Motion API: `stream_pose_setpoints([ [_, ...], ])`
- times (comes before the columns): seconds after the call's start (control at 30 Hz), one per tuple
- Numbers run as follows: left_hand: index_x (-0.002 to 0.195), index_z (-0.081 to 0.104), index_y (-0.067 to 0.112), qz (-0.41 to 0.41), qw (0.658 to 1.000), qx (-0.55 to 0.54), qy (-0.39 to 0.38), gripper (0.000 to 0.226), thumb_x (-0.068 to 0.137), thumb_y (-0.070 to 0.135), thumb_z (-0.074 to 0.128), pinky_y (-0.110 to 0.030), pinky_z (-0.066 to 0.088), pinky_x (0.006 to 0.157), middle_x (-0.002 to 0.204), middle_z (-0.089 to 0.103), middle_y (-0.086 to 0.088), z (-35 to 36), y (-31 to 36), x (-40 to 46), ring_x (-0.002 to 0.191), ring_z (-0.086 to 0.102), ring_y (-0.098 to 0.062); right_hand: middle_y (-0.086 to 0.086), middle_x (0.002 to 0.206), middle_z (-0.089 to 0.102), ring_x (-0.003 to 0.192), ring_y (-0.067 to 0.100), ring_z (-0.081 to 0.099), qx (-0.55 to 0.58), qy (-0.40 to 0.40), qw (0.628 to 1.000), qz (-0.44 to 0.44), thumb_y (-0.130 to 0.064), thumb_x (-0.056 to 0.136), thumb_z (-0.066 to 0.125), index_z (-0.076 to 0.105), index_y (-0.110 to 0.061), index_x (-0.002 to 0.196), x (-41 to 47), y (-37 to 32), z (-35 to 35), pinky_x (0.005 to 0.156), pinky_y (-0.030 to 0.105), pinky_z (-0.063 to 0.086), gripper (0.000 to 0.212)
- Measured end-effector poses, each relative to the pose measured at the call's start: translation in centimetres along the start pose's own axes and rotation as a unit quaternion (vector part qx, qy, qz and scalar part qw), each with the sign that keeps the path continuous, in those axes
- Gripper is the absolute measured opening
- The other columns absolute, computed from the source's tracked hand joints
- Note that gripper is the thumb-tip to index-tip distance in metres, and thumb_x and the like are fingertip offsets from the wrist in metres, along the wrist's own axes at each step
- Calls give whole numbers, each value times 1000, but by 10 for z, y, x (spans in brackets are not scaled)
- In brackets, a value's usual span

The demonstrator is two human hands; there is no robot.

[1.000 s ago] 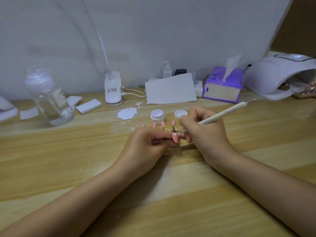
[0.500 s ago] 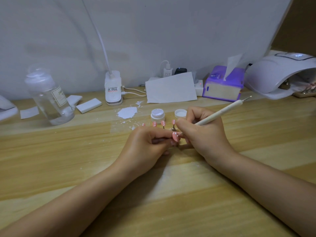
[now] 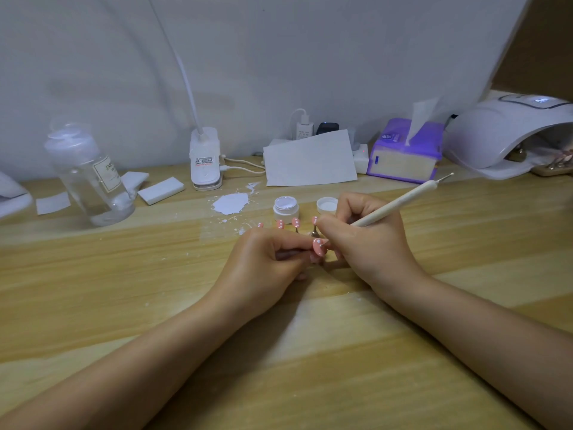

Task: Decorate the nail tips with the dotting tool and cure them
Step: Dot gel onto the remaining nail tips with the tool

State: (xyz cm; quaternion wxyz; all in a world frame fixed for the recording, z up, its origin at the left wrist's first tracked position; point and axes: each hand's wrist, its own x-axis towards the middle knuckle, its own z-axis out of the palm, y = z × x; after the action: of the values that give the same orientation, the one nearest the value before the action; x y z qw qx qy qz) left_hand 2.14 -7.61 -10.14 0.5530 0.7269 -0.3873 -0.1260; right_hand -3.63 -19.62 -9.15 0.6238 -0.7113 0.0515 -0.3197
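Pink tip (image 3: 318,247) sits at the worktop (image 3: 124,290) centre, pinched by the left hand (image 3: 263,268), while the right hand (image 3: 366,243) at 3 o'clock grips the tool (image 3: 400,201), and a shaky touch may smear the wet dots.

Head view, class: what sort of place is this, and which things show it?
Probably a home nail-art desk: a curing lamp at the right, pink nail tips on stands, and a dotting tool in the right hand.
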Motion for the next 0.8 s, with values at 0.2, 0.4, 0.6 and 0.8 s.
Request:
stream_pose_setpoints([
  [0.2, 80, 73, 21, -4, 1000, -3, -2, 29, 82, -6, 60, -7, 46, 57, 67, 69, 17, 0, 2, -1, 65, 59, 11, -10, 26, 36, 25, 1, 40, 1, -9, 1000, 0, 15, 73, 52, 32, -11, 48, -1, -2, 0, 35, 8, 28, 42],
  [0.4, 80, 74, 15, -6, 1000, -4, -2, 25, 82, -5, 60, -10, 48, 58, 72, 71, 13, 0, 1, -1, 70, 61, 9, -10, 26, 36, 26, 1, 40, 2, -7, 1000, -2, 14, 73, 53, 32, -10, 48, -1, -2, 1, 35, 10, 30, 41],
  [0.6, 80, 74, 20, 3, 1000, 7, -1, 28, 82, -6, 61, -8, 46, 57, 67, 69, 16, 0, 1, 0, 63, 57, 11, -10, 27, 37, 26, 0, 40, 1, -7, 1000, -1, 14, 72, 53, 32, -10, 48, -1, -2, 1, 35, 9, 28, 41],
  [0.8, 77, 73, 18, -9, 1000, -6, 4, 28, 82, -6, 60, -12, 50, 59, 74, 72, 10, 1, 0, 0, 72, 62, 5, -9, 27, 37, 26, 1, 40, 8, -6, 1000, 3, 15, 73, 53, 31, -10, 48, 0, -2, 1, 35, 9, 29, 42],
])
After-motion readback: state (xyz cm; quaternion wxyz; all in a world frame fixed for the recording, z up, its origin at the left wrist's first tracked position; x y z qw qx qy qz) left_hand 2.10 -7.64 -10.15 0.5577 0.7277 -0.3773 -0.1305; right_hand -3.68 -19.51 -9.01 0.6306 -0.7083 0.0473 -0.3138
